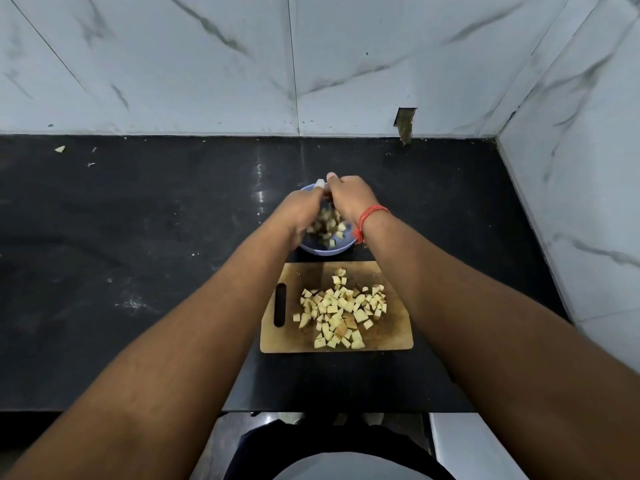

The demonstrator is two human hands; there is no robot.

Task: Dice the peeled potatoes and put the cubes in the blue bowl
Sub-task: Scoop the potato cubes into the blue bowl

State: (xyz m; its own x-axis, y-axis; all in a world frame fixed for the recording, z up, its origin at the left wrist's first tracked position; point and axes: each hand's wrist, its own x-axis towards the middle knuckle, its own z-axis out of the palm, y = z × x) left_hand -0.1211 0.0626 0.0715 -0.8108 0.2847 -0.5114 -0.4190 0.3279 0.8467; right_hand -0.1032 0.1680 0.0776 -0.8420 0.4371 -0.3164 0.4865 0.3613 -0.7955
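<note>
We hold both hands, left (pixel 304 216) and right (pixel 346 195), over the bowl (pixel 325 251) just beyond the board (pixel 388 337), seemingly dropping cubes (pixel 341 311), though each grip's state is unclear.

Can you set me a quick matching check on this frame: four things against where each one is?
Things:
1. bowl
2. board
3. cube pile
4. red thread

Places:
A. on the right wrist
B. spread over the board
C. behind the board, under both hands
D. on the counter, nearest the person

Pairs: 1-C, 2-D, 3-B, 4-A

The left hand and right hand are together over the bowl, which already has some cubes in it.
</note>
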